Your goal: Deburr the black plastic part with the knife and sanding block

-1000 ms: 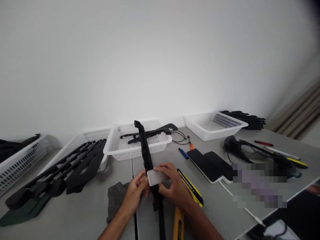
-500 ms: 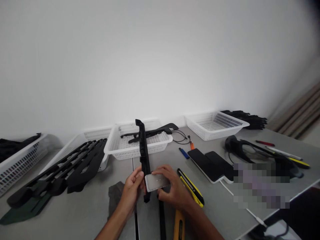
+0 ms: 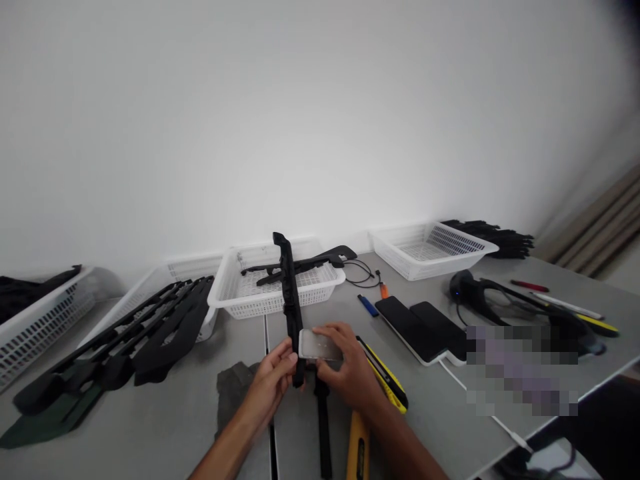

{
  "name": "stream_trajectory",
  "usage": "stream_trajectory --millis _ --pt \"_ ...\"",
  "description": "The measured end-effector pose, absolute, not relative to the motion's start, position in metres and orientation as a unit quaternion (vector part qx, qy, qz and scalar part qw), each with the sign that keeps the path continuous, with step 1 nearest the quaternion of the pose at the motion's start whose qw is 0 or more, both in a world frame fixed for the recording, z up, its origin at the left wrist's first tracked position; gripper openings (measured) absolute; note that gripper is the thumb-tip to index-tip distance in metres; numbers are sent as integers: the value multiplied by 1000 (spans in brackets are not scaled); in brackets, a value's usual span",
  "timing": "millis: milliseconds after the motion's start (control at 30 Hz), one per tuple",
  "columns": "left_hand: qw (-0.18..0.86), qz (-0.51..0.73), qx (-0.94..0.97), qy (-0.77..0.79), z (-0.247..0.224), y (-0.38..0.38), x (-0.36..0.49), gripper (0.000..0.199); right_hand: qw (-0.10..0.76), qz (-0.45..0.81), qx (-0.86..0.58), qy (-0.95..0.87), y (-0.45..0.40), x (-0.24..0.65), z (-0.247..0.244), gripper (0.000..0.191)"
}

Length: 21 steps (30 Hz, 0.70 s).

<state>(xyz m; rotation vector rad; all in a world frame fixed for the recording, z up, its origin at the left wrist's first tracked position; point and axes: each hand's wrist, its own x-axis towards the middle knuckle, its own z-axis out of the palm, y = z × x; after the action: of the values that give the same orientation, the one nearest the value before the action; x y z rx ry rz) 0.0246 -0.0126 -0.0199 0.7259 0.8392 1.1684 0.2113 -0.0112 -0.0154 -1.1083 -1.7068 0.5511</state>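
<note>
A long black plastic strip (image 3: 290, 293) stands tilted up in front of me, its lower end pinched between the thumb and fingers of my left hand (image 3: 276, 370). My right hand (image 3: 347, 363) grips a flat, pale grey rectangular plate (image 3: 316, 345) with a lighter rim. The plate's left edge lies against the strip's side near the lower end; whether they press together I cannot tell. Below the hands a narrow black bar-like piece (image 3: 324, 427) lies on the table, its upper end partly hidden. A dark grey cloth (image 3: 234, 393) lies beside my left forearm.
A white basket (image 3: 280, 308) holding black parts stands ahead, with another basket (image 3: 430, 267) to its right. Long black parts (image 3: 165, 327) lean on a basket at left. Yellow cutters (image 3: 383, 377), (image 3: 358, 450), phones (image 3: 410, 330) and a white cable (image 3: 493, 417) lie at right.
The strip and the plate have both shifted slightly up and to the right, with both hands following. More of the black bar-like piece below shows now.
</note>
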Motion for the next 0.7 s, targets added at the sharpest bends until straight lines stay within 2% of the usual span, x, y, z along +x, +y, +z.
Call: stream_trajectory --millis 267,533,700 --pt "671 527 366 372 -23 -8 23 62 499 216 -451 -708 -12 212 -13 53" --pt "660 535 330 411 -27 -7 22 77 482 251 -425 -724 -15 211 -9 56" --pt "672 524 359 382 -23 -7 21 64 481 243 -446 -714 -12 211 -14 55"
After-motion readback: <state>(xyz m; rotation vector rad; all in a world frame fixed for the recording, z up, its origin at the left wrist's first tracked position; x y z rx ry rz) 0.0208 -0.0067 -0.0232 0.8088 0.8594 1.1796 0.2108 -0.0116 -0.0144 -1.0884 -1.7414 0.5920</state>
